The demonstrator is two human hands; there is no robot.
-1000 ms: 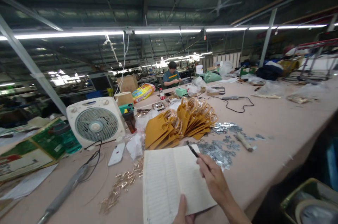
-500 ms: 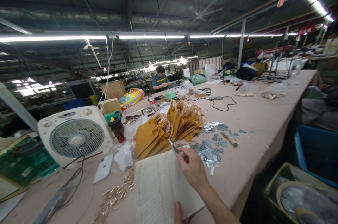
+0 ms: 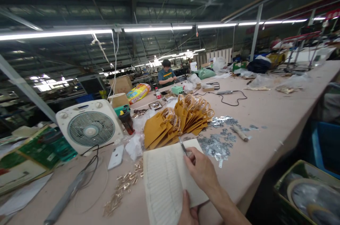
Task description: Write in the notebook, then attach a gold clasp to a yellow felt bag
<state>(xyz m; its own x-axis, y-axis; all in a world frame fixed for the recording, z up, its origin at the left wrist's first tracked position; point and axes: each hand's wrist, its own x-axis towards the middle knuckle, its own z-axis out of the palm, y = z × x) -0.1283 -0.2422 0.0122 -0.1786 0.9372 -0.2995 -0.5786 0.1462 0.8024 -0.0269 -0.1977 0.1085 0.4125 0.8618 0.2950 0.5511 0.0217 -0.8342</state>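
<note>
An open notebook (image 3: 163, 182) with rows of faint writing on its left page lies in front of me. My left hand (image 3: 188, 211) grips its lower edge, thumb on top and fingers partly beneath. Over the right page, my right hand (image 3: 203, 170) is closed around a slim, dark, pen-like tool (image 3: 182, 144) with a silvery end pointing up and away. Its exact kind is unclear. Just beyond the notebook stand mustard-coloured pieces with looped handles (image 3: 162, 131), bunched together. Flat metal pieces (image 3: 216, 147) are scattered to the right of the notebook.
Left on the table (image 3: 255, 140) are a box fan (image 3: 91, 129), a white phone (image 3: 116, 157), copper-coloured fittings (image 3: 120, 186) and a corded grey tool (image 3: 66, 196). A short stick (image 3: 240, 133) lies right. Across the table sits another person (image 3: 166, 74). Bins (image 3: 324, 147) stand below the right edge.
The camera view has shifted, moving the scene sideways. More of my left hand shows at the notebook's lower edge. My right hand still holds the slim tool.
</note>
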